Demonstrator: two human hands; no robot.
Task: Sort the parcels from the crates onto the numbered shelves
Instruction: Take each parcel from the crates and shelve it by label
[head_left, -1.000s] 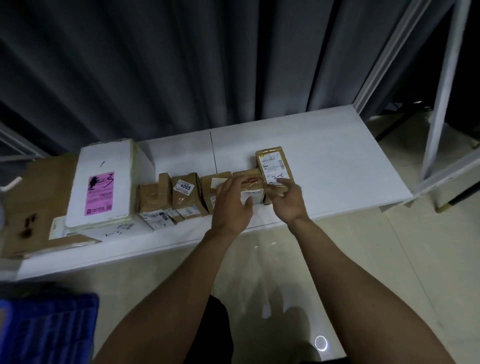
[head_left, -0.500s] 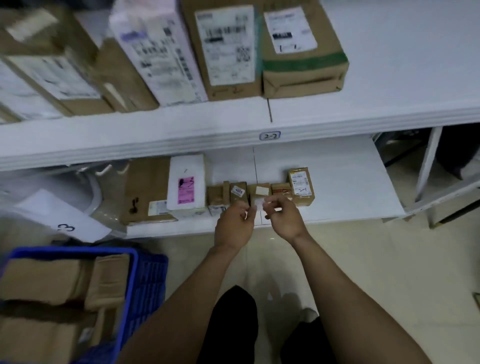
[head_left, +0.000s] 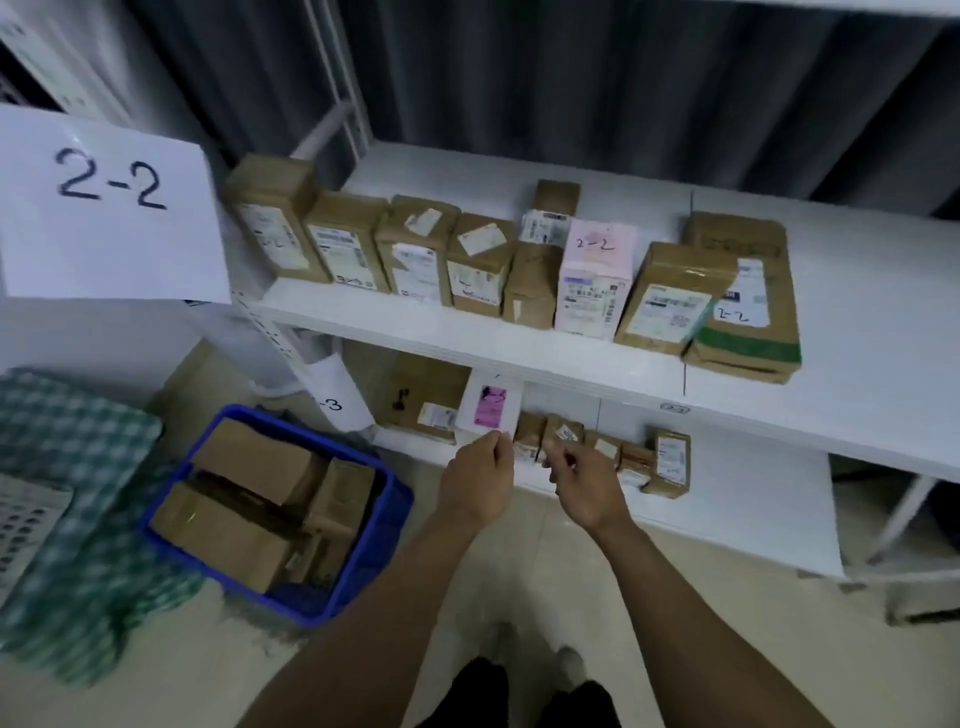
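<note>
My left hand and my right hand hang in front of the lower shelf, fingers loosely curled, holding nothing. Behind them a row of small brown parcels stands on that shelf, ending in an upright labelled parcel. A white parcel with a pink label and a flat brown box lie to the left. The upper shelf carries several parcels, among them a pink box marked 2-2. A blue crate with brown parcels sits on the floor at the left.
A paper sign reading 2-2 hangs at the upper left, and a smaller sign ending in 3 hangs by the shelf post. A green checked cloth covers something left of the crate. Dark curtains back the shelves.
Both hands have let go of the small parcels and drawn back from the lower shelf. The view has pulled back and swung left, showing the upper shelf and the blue crate.
</note>
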